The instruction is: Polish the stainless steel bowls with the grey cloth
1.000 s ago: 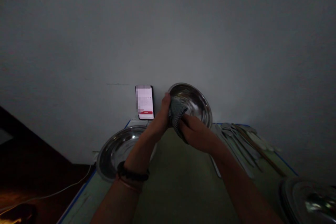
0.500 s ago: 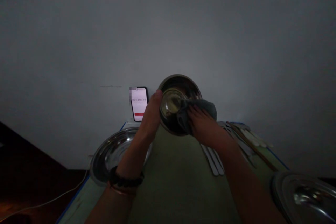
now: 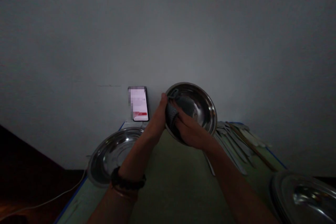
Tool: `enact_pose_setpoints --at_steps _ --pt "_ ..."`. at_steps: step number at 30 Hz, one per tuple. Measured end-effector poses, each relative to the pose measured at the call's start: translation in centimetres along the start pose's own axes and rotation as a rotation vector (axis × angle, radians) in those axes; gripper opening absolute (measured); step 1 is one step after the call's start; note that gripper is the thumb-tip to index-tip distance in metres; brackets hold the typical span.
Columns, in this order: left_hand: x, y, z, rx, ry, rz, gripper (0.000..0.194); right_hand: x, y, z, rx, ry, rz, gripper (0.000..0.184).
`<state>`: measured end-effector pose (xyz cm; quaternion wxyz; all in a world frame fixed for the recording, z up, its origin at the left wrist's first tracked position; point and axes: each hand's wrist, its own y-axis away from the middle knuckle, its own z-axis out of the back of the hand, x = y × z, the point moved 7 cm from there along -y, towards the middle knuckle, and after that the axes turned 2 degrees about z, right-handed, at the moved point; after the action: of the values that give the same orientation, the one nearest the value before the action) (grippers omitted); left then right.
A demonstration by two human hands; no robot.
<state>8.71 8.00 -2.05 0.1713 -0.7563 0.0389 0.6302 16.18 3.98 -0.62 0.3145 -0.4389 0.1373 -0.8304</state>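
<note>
A shiny metal bowl [image 3: 207, 108] is held up over the table, tilted so that its inside faces me. My left hand [image 3: 158, 117] grips its left rim, thumb on top and the other fingers hidden behind. Inside the bowl, my right hand [image 3: 190, 129] presses a dark grey cloth [image 3: 172, 113] against the left part of the inner wall. The fingers of that hand are partly hidden by the cloth and the bowl.
A wide metal basin [image 3: 105, 157] stands at the table's left. Several knives and other utensils [image 3: 233, 143] lie on the right, beside a long wooden stick [image 3: 252, 147]. Stacked metal basins [image 3: 304, 196] sit at the near right. A phone [image 3: 139, 103] leans on the wall [image 3: 183, 35] behind the green table [image 3: 173, 189].
The bowl has shifted right and slightly down, and its inside now faces me more. My right hand has moved the cloth from the bowl's right side to its left side.
</note>
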Motion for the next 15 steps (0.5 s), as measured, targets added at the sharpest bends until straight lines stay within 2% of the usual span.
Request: enact_pose_setpoints --at_steps 4,8,10,13,15 --pt "0.4 0.0 0.6 0.013 0.091 0.068 0.069 1.5 0.7 0.2 0.144 -0.053 0.039 0.055" --pt "1.0 -0.4 1.3 -0.052 0.063 0.074 0.069 1.1 1.5 -0.5 0.263 0.116 0.040 0.060" --pt "1.3 -0.6 1.5 -0.062 0.025 0.087 0.072 0.8 1.6 -0.9 0.267 0.243 0.026 0.062" --pt "1.6 -0.2 2.1 -0.046 -0.110 0.139 0.078 0.1 1.5 -0.8 0.236 0.403 -0.056 0.052" --pt "1.7 0.6 2.9 -0.011 -0.362 0.198 0.077 -0.3 1.6 -0.3 0.248 0.491 -0.126 0.041"
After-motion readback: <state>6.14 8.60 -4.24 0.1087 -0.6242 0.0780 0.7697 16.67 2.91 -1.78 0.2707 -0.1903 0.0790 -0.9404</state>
